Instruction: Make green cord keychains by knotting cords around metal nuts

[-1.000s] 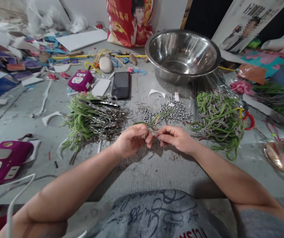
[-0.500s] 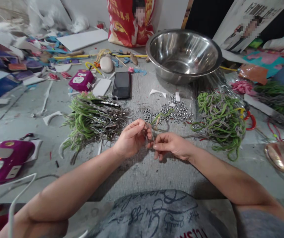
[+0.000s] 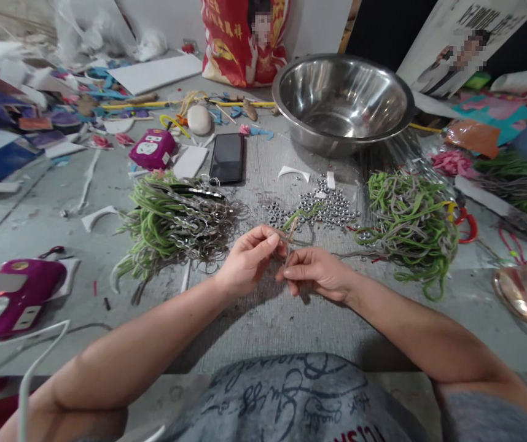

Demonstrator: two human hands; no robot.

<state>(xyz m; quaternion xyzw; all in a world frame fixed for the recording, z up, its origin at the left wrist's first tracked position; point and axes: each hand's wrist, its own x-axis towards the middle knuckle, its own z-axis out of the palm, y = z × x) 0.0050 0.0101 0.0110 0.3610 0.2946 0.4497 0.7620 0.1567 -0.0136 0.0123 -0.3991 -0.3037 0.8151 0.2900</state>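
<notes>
Bare bench [image 3: 273, 322] lies open between the two forearms and toward the near edge; a hand can pass there unhindered. Left of the left hand [image 3: 245, 261], the heap of green cords with metal rings [image 3: 175, 221] blocks low passage. Right of the right hand [image 3: 316, 273], the loose cord pile [image 3: 408, 221] does the same. Just beyond both hands, scattered metal nuts [image 3: 323, 209] cover the surface. Farther off, the steel bowl [image 3: 341, 101] and black phone [image 3: 227, 158] stand in the way. The near left carries a magenta power strip [image 3: 12, 301] and white cable [image 3: 37, 362].
</notes>
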